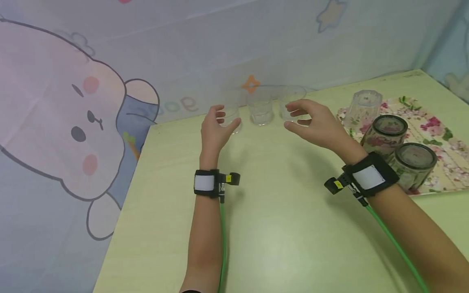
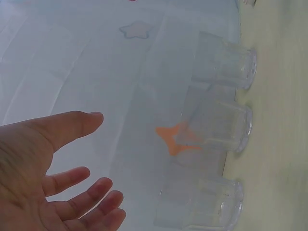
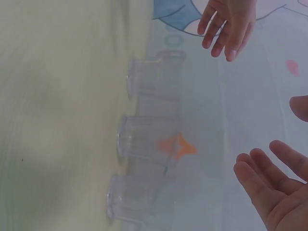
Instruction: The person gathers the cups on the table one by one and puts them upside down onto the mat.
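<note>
Three clear drinking glasses stand in a row at the back of the table: a left one (image 1: 233, 118), a middle one (image 1: 261, 113) and a right one (image 1: 293, 95). My left hand (image 1: 214, 132) hovers by the left glass, thumb apart from the loosely bent fingers. Opposite it, my right hand (image 1: 318, 124) is raised in front of the right glass, its fingers also relaxed and spread from the thumb. Both wrist views show a gap between the hand and the row of glasses (image 2: 219, 125), (image 3: 147, 139). Neither hand holds anything.
A floral tray (image 1: 452, 148) lies at the right of the table. On it stand a clear faceted glass (image 1: 364, 108) and two dark-tinted glasses, one (image 1: 384, 134) behind the other (image 1: 414, 165), near my right forearm. A printed cloth (image 1: 220, 53) hangs behind the table.
</note>
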Action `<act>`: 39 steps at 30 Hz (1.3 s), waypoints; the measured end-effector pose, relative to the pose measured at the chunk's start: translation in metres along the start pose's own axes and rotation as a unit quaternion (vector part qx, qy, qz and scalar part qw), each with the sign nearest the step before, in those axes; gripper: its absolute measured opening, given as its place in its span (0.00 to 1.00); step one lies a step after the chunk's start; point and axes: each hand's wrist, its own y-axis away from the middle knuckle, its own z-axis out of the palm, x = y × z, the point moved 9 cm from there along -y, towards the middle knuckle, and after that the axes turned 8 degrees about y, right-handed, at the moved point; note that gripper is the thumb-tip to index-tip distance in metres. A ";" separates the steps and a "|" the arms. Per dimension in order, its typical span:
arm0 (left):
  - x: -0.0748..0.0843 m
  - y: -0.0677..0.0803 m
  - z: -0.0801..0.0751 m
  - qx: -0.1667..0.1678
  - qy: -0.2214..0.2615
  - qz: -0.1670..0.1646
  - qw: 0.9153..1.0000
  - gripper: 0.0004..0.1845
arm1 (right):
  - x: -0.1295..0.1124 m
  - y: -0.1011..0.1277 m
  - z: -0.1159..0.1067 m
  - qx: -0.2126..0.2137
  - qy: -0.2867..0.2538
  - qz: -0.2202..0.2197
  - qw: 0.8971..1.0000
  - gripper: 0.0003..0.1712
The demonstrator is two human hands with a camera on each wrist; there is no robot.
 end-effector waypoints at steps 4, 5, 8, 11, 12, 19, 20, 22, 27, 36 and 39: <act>-0.010 -0.003 -0.011 0.011 0.000 -0.012 1.000 0.36 | -0.004 -0.017 0.019 -0.006 -0.015 -0.011 1.000 0.28; -0.012 -0.004 -0.013 0.013 0.003 -0.015 1.000 0.36 | -0.005 -0.021 0.024 -0.007 -0.017 -0.014 1.000 0.28; -0.017 -0.005 -0.019 0.019 0.007 -0.025 0.999 0.36 | -0.010 -0.032 0.037 -0.010 -0.020 -0.027 0.999 0.28; -0.021 -0.007 -0.024 0.026 0.013 -0.030 0.999 0.37 | -0.015 -0.042 0.048 -0.012 -0.023 -0.035 0.999 0.28; -0.022 -0.008 -0.025 0.029 0.014 -0.031 0.999 0.36 | -0.016 -0.046 0.051 -0.013 -0.024 -0.037 0.999 0.28; -0.035 -0.015 -0.028 0.030 0.033 -0.029 0.999 0.38 | -0.020 -0.067 0.073 -0.022 -0.022 -0.037 0.999 0.30; -0.038 -0.017 -0.028 0.029 0.035 -0.028 0.999 0.38 | -0.020 -0.069 0.077 -0.024 -0.019 -0.037 0.999 0.30; -0.043 -0.020 -0.028 0.027 0.038 -0.025 0.999 0.40 | -0.020 -0.074 0.085 -0.030 -0.014 -0.036 0.999 0.30; -0.059 -0.029 -0.030 0.025 0.058 -0.031 0.998 0.43 | -0.021 -0.087 0.106 -0.049 -0.007 -0.033 0.998 0.32; -0.077 -0.042 -0.017 0.042 0.172 -0.022 0.984 0.43 | -0.016 -0.109 0.127 -0.043 0.003 -0.023 0.999 0.36; -0.085 -0.045 -0.010 0.041 0.188 -0.023 0.981 0.45 | -0.013 -0.114 0.132 -0.045 0.004 -0.010 0.999 0.37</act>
